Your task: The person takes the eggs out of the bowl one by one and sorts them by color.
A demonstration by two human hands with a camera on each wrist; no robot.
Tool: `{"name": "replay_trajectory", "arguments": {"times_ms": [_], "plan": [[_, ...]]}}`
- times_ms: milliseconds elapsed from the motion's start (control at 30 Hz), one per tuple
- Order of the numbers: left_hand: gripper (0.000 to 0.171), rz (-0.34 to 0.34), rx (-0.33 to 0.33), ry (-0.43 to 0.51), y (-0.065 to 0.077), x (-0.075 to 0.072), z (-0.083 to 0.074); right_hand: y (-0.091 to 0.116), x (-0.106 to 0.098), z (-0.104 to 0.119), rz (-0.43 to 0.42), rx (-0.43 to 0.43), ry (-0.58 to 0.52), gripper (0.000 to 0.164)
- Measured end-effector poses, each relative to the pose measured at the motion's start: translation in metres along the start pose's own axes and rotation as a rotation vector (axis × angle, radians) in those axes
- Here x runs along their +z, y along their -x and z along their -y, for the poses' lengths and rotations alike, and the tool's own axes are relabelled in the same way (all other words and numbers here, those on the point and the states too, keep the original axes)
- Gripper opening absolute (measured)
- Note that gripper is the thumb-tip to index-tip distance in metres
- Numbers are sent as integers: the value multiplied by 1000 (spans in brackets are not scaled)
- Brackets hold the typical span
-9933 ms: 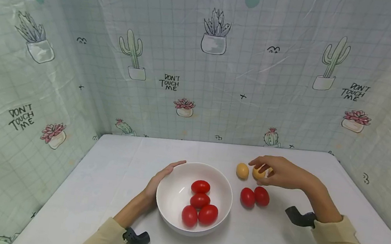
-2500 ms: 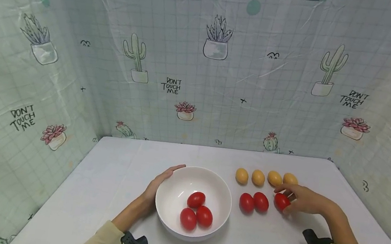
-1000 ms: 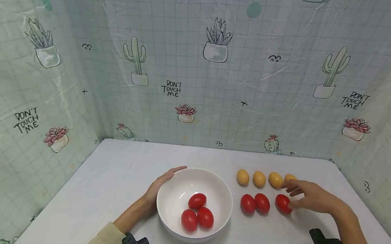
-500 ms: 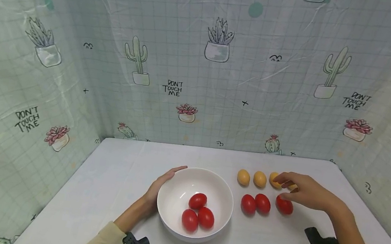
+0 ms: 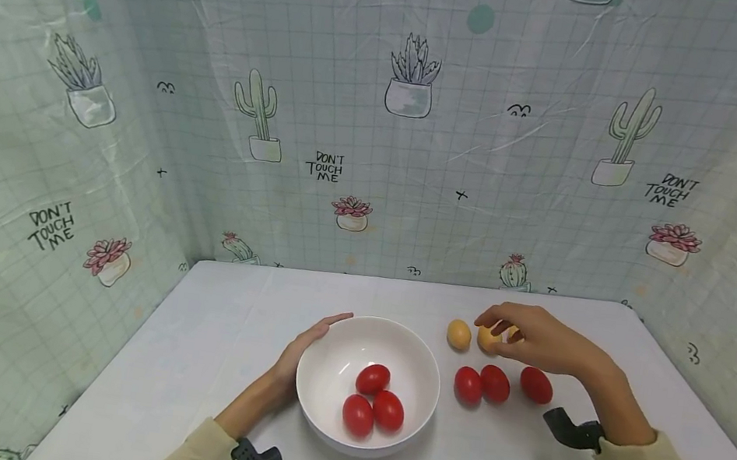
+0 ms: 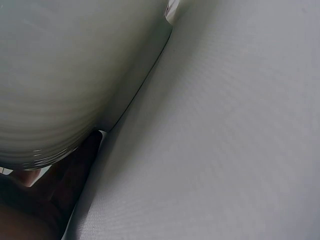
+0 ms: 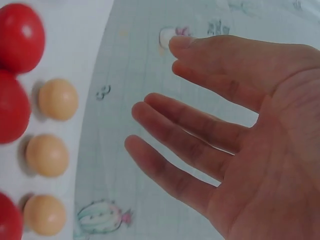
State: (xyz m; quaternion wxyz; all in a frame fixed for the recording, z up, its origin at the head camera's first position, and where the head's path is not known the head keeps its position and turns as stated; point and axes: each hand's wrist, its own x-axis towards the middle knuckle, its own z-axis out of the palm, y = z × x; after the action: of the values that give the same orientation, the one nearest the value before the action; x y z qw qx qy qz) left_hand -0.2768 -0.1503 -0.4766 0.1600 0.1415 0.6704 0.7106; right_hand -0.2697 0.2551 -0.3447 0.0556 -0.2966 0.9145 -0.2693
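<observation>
My left hand (image 5: 303,354) rests against the outer left side of a white bowl (image 5: 309,391), its fingers reaching along to the far rim. In the left wrist view dark fingers (image 6: 75,170) touch the bowl's underside. Three red egg-shaped pieces (image 5: 358,416) lie in the bowl. Over the row of yellow egg-shaped pieces (image 5: 459,335) hovers my right hand (image 5: 540,341), hiding part of that row. The right wrist view shows this hand (image 7: 250,135) with its fingers spread and nothing in its grasp. Three more red egg-shaped pieces (image 5: 536,385) sit on the table, nearer than the yellow ones.
A white-covered table (image 5: 244,307) carries everything. Behind and beside it hangs a pale green curtain (image 5: 273,201) printed with cacti. Each wrist wears a black camera mount (image 5: 257,459) below the sleeve cuff.
My right hand has let go of the rightmost red piece and moved left over the yellow row. Ten seconds ago that piece's spot was bare and the bowl held one more red piece.
</observation>
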Motion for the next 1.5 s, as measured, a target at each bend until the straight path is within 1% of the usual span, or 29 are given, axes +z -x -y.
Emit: {"name": "replay_trajectory", "arguments": {"times_ms": [200,400,533,633,733,900,967,1133,1300,1500], "plan": [[54,-1,5,1,-1,0,0,-21,1,28,38,-34,18,36],[54,7,7,9,-2,0,-1,-43,9,58,88,-118,73,31],[56,7,4,7,1,0,-2,-61,19,82,158,-164,88,32],[56,7,-2,3,2,0,-2,-76,30,99,226,-172,93,35],[56,10,-6,8,2,0,-2,-91,42,109,280,-178,115,37],[56,11,-11,18,2,0,-3,-110,63,118,358,-179,172,38],[56,13,-10,17,2,0,-3,-114,72,118,394,-158,190,38],[55,26,-3,23,2,0,-4,-123,89,118,478,-104,186,42],[54,27,2,38,2,1,-5,-130,98,119,525,-77,175,42],[54,15,-6,40,2,1,-5,-136,105,120,551,-47,187,44]]}}
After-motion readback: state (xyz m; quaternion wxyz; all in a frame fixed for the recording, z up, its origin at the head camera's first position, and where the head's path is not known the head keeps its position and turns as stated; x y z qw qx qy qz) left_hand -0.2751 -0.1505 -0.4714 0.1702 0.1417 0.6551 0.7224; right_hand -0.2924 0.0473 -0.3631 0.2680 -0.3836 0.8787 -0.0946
